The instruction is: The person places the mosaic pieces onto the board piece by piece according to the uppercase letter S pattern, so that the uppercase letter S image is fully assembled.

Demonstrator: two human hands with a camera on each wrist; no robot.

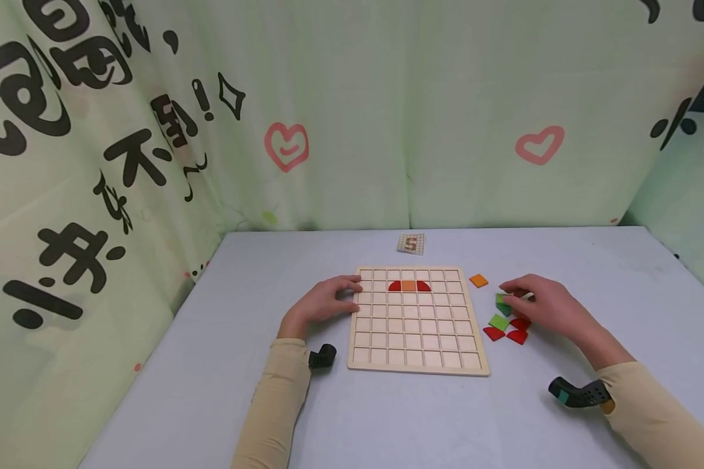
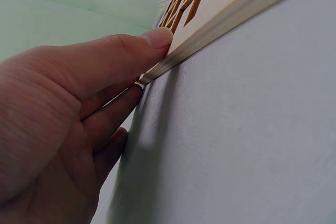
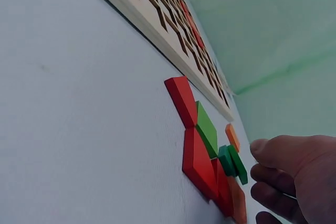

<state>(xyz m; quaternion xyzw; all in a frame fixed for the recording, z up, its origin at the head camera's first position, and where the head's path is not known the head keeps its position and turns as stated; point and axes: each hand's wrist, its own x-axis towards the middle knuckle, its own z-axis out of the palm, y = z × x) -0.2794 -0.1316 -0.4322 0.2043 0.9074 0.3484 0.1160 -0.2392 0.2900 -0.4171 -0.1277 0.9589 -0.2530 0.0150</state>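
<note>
A pale wooden grid board (image 1: 412, 372) lies flat on the table. Near its top sit two red quarter-round pieces (image 1: 395, 286) with an orange square (image 1: 408, 286) between them. At the board's left edge my left hand (image 1: 324, 305) rests its thumb and fingertips against the rim. My right hand (image 1: 542, 301) is over the loose pieces right of the board, thumb and fingers apart in the right wrist view. Right by its fingertips, a green piece (image 3: 238, 164) lies on a teal piece (image 3: 227, 161). Whether the fingers touch it I cannot tell.
Beside the board lie a light green square (image 1: 498, 322), several red pieces (image 1: 494, 333) and an orange square tile (image 1: 478, 281). A small patterned card (image 1: 411, 243) is at the table's far edge. Printed curtains (image 1: 352, 163) surround the table.
</note>
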